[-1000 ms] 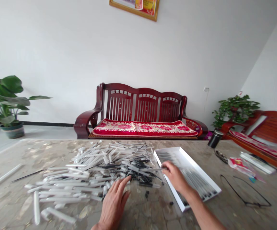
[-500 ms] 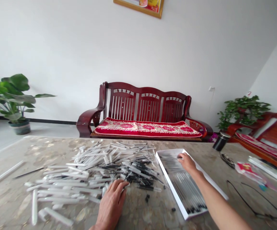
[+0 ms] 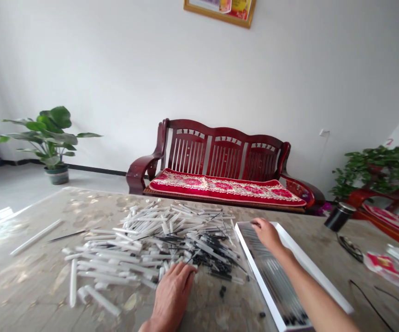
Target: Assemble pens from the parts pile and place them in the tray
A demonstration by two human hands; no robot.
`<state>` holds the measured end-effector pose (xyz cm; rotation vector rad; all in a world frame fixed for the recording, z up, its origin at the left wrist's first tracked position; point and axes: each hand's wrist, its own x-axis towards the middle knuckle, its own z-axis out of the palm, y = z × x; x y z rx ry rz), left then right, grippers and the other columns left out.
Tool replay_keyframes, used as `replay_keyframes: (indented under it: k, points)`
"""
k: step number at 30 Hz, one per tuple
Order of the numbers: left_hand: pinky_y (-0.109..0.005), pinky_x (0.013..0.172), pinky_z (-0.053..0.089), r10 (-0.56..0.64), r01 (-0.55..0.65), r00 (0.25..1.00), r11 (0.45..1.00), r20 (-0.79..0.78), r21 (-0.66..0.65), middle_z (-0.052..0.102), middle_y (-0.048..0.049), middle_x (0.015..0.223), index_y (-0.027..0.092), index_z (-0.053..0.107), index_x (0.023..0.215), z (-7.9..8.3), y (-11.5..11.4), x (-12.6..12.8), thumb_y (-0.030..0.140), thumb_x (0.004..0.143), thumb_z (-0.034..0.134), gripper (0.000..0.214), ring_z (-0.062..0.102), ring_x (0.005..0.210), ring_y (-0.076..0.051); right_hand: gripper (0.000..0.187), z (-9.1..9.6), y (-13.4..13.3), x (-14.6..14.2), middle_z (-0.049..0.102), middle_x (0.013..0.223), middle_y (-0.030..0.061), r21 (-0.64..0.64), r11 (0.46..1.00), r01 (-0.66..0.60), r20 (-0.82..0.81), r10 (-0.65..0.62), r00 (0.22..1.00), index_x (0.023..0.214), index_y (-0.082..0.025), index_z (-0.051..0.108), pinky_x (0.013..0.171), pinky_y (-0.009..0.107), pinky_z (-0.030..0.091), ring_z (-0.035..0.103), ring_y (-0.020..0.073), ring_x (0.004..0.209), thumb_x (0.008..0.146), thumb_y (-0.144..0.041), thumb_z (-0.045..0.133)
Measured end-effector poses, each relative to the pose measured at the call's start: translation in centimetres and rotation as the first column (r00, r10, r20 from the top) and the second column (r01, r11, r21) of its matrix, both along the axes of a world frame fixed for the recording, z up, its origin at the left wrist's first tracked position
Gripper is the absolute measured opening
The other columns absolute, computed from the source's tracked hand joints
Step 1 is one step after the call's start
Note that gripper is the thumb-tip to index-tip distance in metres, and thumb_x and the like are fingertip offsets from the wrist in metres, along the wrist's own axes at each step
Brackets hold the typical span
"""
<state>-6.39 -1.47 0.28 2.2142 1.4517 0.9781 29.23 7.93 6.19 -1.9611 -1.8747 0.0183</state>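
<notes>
Head view shows a big marble table [image 3: 23,281] with lots of pen parts on it. Biggest is the heap of white pen tubes [image 3: 133,249], spread over the middle of the table, to the left of both hands. They are long, thin and plain white, and some lie apart at the edge of the heap. They look very light and stiff, and being round and smooth they would likely roll or slip, so a pinch around the middle of one tube seems the best hold. Next is the white tray [image 3: 310,272] on the right, long and shallow, with finished pens lying side by side in it. It looks light too and would slide easily. Then come the thin black refills [image 3: 216,249], mixed into the right side of the heap; these look bendy and easy to snap. The right hand [image 3: 266,233] rests on the far end of the tray, fingers curled down; I cannot tell if it holds a pen. The left hand [image 3: 172,295] lies flat and open, fingertips touching the near edge of the heap, holding nothing.
</notes>
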Motion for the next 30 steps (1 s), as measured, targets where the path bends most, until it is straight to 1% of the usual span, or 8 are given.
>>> replay_keyframes:
  k: [5, 8, 11, 16, 20, 23, 27, 30]
  points:
    - [-0.031, 0.076, 0.048, 0.015, -0.015, 1.000, 0.999, -0.002, -0.030, 0.073, -0.0033, 0.087, 0.027, 0.071, 0.089, 0.2, 0.0, 0.0, 0.025, 0.094, 0.045, 0.026, 0.067, 0.086, -0.020, 0.024, 0.4, 3.5, -10.5, 0.072, 0.107, 0.0020, -0.072, 0.965, -0.252, 0.043, 0.255, 0.966, 0.101, -0.027, 0.073, 0.087, 0.024, 0.044, 0.064, 0.0168, 0.100, 0.085, -0.019, 0.057]
    - [-0.030, 0.075, 0.048, 0.034, -0.034, 0.999, 0.999, 0.001, -0.032, 0.073, -0.0028, 0.086, 0.026, 0.070, 0.088, 0.2, 0.0, -0.1, 0.024, 0.094, 0.045, 0.026, 0.067, 0.085, -0.019, 0.025, -0.2, 5.7, -15.5, 0.070, 0.110, 0.0040, -0.119, 0.956, -0.269, 0.092, 0.281, 0.955, 0.103, -0.026, 0.073, 0.085, 0.025, 0.043, 0.063, 0.0179, 0.103, 0.087, -0.019, 0.056]
    - [-0.028, 0.074, 0.047, 0.056, -0.056, 0.998, 0.998, -0.016, -0.003, 0.073, -0.0023, 0.085, 0.026, 0.070, 0.088, 0.1, 0.0, 0.0, 0.022, 0.094, 0.045, 0.025, 0.067, 0.083, -0.019, 0.022, -0.9, 7.2, -18.4, 0.070, 0.109, 0.0085, -0.176, 0.954, -0.244, 0.151, 0.271, 0.951, 0.101, -0.022, 0.074, 0.084, 0.028, 0.044, 0.062, 0.0214, 0.106, 0.086, -0.021, 0.058]
    - [-0.028, 0.072, 0.046, 0.057, -0.055, 0.997, 0.997, -0.047, 0.044, 0.072, -0.0020, 0.085, 0.026, 0.070, 0.088, -0.2, 0.1, 0.5, 0.019, 0.093, 0.048, 0.024, 0.066, 0.082, -0.019, 0.016, -1.4, 7.8, -20.0, 0.071, 0.107, 0.0113, -0.257, 0.947, -0.195, 0.221, 0.254, 0.942, 0.094, -0.019, 0.074, 0.087, 0.031, 0.043, 0.059, 0.0255, 0.108, 0.081, -0.023, 0.065]
    - [-0.028, 0.072, 0.046, 0.064, -0.062, 0.997, 0.997, -0.038, 0.051, 0.073, -0.0026, 0.086, 0.026, 0.070, 0.089, -0.3, 0.1, 0.7, 0.019, 0.092, 0.049, 0.023, 0.066, 0.082, -0.019, 0.021, -0.9, 7.2, -19.9, 0.070, 0.111, 0.0118, -0.273, 0.947, -0.167, 0.228, 0.232, 0.946, 0.100, -0.018, 0.070, 0.087, 0.031, 0.042, 0.058, 0.0257, 0.111, 0.081, -0.019, 0.062]
    - [-0.029, 0.072, 0.046, 0.063, -0.062, 0.998, 0.997, -0.014, 0.044, 0.072, -0.0030, 0.084, 0.025, 0.071, 0.088, -0.3, 0.1, 0.6, 0.020, 0.092, 0.048, 0.023, 0.066, 0.082, -0.020, 0.023, -0.5, 6.7, -19.4, 0.072, 0.105, 0.0095, -0.286, 0.943, -0.172, 0.199, 0.234, 0.952, 0.100, -0.020, 0.069, 0.085, 0.031, 0.042, 0.061, 0.0245, 0.107, 0.080, -0.014, 0.059]
    - [-0.030, 0.074, 0.047, 0.056, -0.058, 0.994, 0.998, 0.095, 0.016, 0.072, -0.0039, 0.083, 0.026, 0.071, 0.088, -0.4, 0.3, 0.3, 0.023, 0.092, 0.048, 0.024, 0.066, 0.083, -0.020, 0.026, 0.1, 5.7, -18.5, 0.073, 0.105, 0.0077, -0.262, 0.946, -0.191, 0.116, 0.227, 0.967, 0.098, -0.020, 0.069, 0.085, 0.029, 0.043, 0.063, 0.0221, 0.104, 0.080, -0.009, 0.056]
    - [-0.031, 0.077, 0.049, 0.093, -0.082, 0.959, 0.995, 0.269, -0.050, 0.072, -0.0051, 0.087, 0.026, 0.071, 0.092, -0.7, 0.6, 0.3, 0.027, 0.091, 0.049, 0.022, 0.067, 0.086, -0.021, 0.028, 0.3, 3.3, -18.1, 0.073, 0.101, 0.0057, -0.224, 0.947, -0.229, 0.020, 0.240, 0.971, 0.103, -0.019, 0.069, 0.081, 0.025, 0.045, 0.066, 0.0181, 0.096, 0.082, -0.011, 0.051]
